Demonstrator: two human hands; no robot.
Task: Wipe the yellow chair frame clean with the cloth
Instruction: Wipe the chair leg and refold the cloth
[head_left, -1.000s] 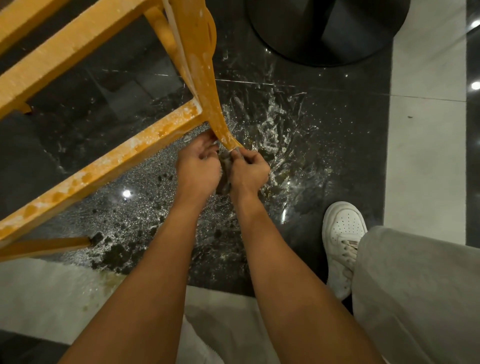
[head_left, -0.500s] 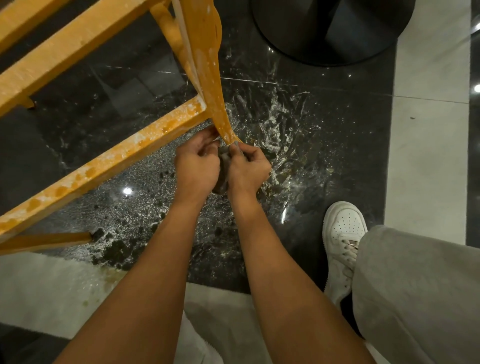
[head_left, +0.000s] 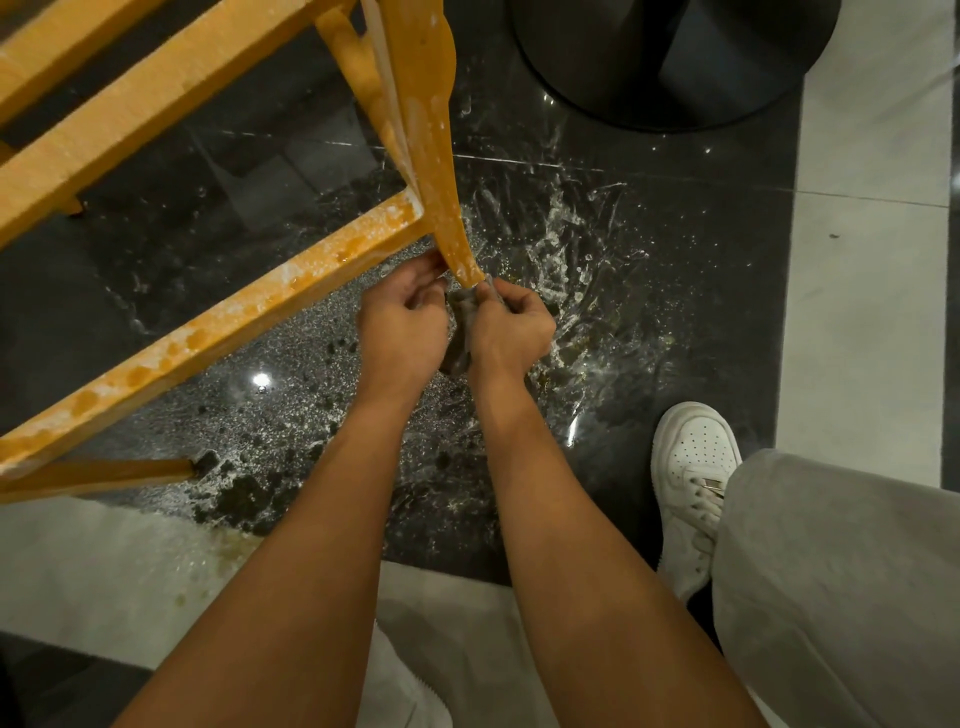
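Only the right hand has edged slightly rightward beside the cloth.

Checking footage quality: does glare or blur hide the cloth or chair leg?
Head view: sharp but dim; a bright glare spot sits on the glossy black floor; the grey cloth lies shadowed between left hand and right hand; yellow chair frame is legible.

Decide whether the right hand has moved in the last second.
No: the right hand stays at the lower tip of the yellow chair leg, gripping the grey cloth, no nearer the white shoe.
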